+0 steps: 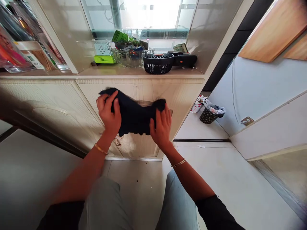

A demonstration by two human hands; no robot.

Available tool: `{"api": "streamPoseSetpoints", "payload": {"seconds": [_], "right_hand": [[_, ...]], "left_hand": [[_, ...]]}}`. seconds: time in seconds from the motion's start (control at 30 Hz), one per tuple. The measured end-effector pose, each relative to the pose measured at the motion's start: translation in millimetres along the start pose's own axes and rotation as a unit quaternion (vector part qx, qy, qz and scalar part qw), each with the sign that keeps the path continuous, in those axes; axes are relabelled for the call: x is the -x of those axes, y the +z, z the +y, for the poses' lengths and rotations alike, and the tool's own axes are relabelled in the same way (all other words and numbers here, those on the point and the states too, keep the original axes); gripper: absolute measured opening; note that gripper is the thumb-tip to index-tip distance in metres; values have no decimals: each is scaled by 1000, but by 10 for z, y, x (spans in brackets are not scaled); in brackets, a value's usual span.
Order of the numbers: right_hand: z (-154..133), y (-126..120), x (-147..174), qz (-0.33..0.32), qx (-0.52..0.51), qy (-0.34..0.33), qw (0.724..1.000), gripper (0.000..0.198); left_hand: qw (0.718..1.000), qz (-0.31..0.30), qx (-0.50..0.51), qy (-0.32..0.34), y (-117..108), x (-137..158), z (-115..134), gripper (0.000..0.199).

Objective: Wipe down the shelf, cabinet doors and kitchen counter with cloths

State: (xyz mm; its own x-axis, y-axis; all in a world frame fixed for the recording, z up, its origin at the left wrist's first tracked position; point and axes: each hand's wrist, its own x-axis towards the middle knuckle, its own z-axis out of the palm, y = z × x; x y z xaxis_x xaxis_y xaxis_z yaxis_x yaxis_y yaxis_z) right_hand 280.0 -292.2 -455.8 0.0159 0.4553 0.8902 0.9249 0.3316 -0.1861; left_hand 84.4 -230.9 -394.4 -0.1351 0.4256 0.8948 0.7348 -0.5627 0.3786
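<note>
A dark navy piece of cloth (136, 116) is stretched between my two hands in front of the cabinet door. Its lower edge looks wavy, and I cannot tell what kind of garment or cloth it is. My left hand (109, 113) grips the cloth's left end, thumb and fingers bent over it. At the other end, my right hand (163, 124) holds the bunched right side, with its fingers over the front. The cloth sags a little along its top edge between the hands.
Behind the cloth stands a cream cabinet (187, 92). Its shelf holds a black fan (158, 63), a glass bowl (130, 57) of small packets, and a green-based basket (104, 59). Jars (35, 57) stand at left. A patterned waste bin (209, 115) sits on the floor at right.
</note>
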Motion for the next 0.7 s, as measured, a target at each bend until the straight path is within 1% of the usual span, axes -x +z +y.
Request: {"api": "streamPoseSetpoints", "payload": {"seconds": [0.07, 0.13, 0.23, 0.33, 0.4, 0.47, 0.53, 0.63, 0.7], "right_hand": [[73, -117, 11, 47, -10, -3, 999, 45], [111, -180, -58, 81, -32, -5, 996, 41], [149, -200, -223, 100, -79, 33, 991, 27], [194, -204, -355, 90, -122, 78, 985, 15], [217, -226, -412, 80, -140, 89, 983, 11], [228, -263, -453, 76, -152, 90, 981, 12], [228, -301, -487, 78, -162, 89, 980, 17], [223, -329, -523, 88, -182, 83, 976, 24], [223, -328, -532, 91, -188, 82, 974, 25]], "left_hand": [[998, 42, 30, -25, 92, -94, 147, 36], [996, 45, 64, -40, 127, -171, 245, 28], [987, 18, 138, -75, 115, -248, 346, 18], [964, -19, 232, -125, 148, -307, 474, 10], [947, -42, 279, -150, 198, -337, 558, 7], [935, -56, 307, -167, 227, -353, 599, 6], [928, -58, 318, -184, 214, -358, 587, 6], [922, -49, 326, -203, 172, -379, 554, 9], [920, -49, 332, -202, 177, -411, 572, 8]]}}
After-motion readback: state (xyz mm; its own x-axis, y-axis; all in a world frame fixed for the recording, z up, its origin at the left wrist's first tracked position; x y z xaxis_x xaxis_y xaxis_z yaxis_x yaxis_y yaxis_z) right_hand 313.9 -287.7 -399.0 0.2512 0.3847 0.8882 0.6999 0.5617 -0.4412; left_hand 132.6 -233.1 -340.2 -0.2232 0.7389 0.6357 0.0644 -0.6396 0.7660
